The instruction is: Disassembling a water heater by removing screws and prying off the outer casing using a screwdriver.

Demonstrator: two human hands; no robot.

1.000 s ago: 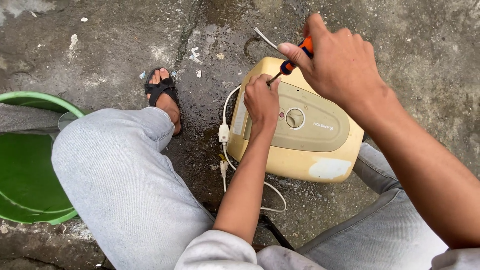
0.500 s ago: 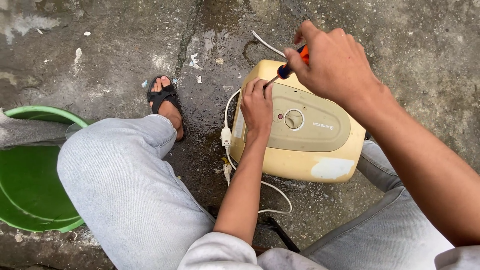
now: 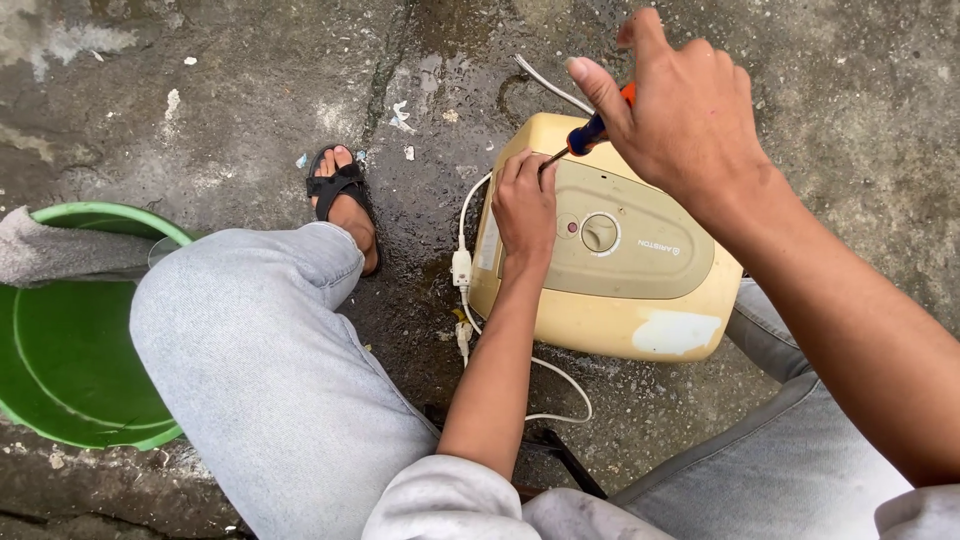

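Bucket (image 3: 60,360), green with a grey rag (image 3: 60,250) on its rim, sits at nine o'clock beside my grey-trousered knee (image 3: 250,340). Sandalled foot (image 3: 345,205) at eleven. My left hand (image 3: 525,205) presses flat, fingers together, on the cream water heater (image 3: 620,300). My right hand (image 3: 680,120), clamped on an orange-handled screwdriver (image 3: 590,130), hides its top edge.

Operator wears light grey trousers (image 3: 270,370) filling the lower frame, pale grey sleeves (image 3: 440,505) pushed above both elbows leaving bare forearms, and a black strapped sandal (image 3: 338,188) at upper centre-left
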